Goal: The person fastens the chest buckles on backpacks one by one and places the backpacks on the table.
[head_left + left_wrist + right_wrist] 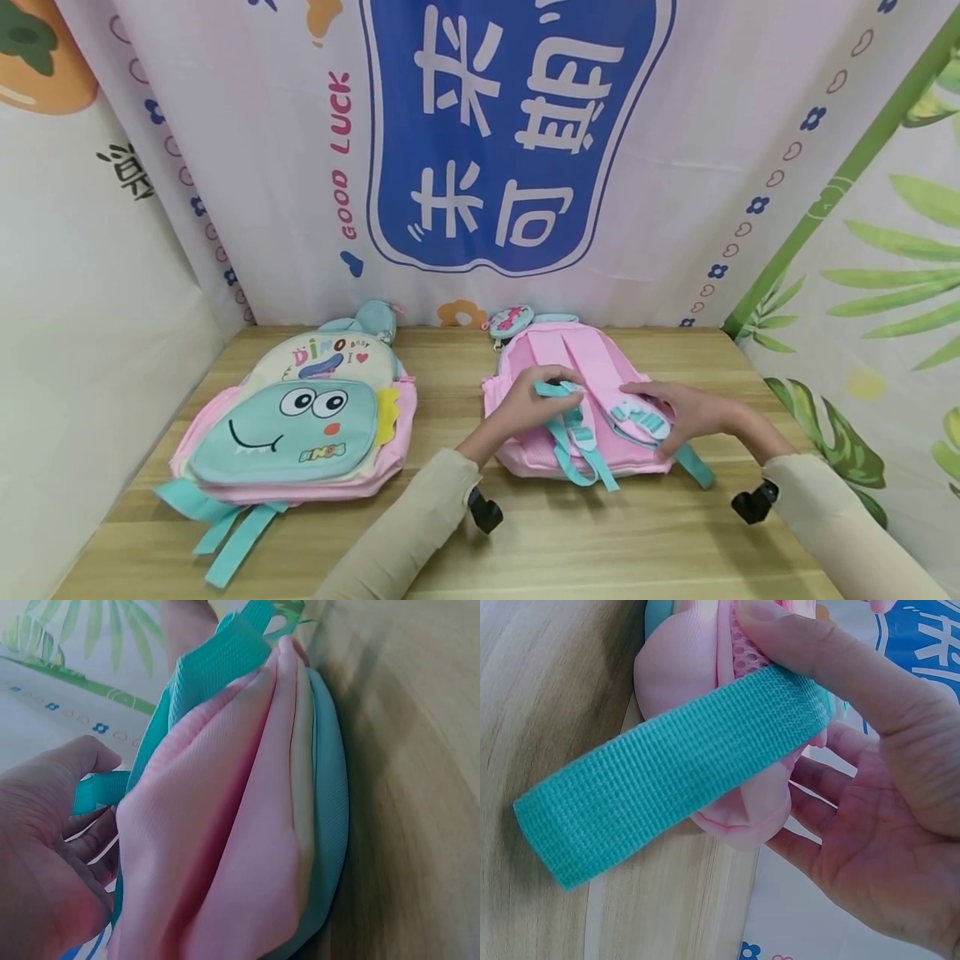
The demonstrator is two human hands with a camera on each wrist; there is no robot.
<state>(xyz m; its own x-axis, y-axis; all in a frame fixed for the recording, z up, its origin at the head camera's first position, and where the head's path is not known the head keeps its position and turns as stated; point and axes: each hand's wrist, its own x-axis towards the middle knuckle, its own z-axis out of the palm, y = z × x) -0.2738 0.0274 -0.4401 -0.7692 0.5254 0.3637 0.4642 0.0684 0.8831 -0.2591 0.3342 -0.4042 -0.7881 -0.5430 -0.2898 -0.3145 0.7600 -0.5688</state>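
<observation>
A pink backpack (558, 346) lies on its front, with its back panel and shoulder straps upward. My left hand (538, 400) is over its left shoulder strap and pinches a teal webbing strap (101, 792) between thumb and fingers. My right hand (693, 412) spreads around the lower end of the right shoulder strap (600, 362), near its white buckle (641, 417). In the right wrist view, that thumb touches the pink mesh (748, 652), and the fingers lie loosely behind. A loose teal webbing end (667, 772) hangs across the bag's lower corner.
A second backpack (300, 433), with a teal dinosaur face, lies front up on the left of the wooden table (585, 542). Its teal straps (243, 542) trail toward the near edge. A small round pouch (512, 320) sits atop the pink backpack. Printed cloth (285, 167) hangs behind.
</observation>
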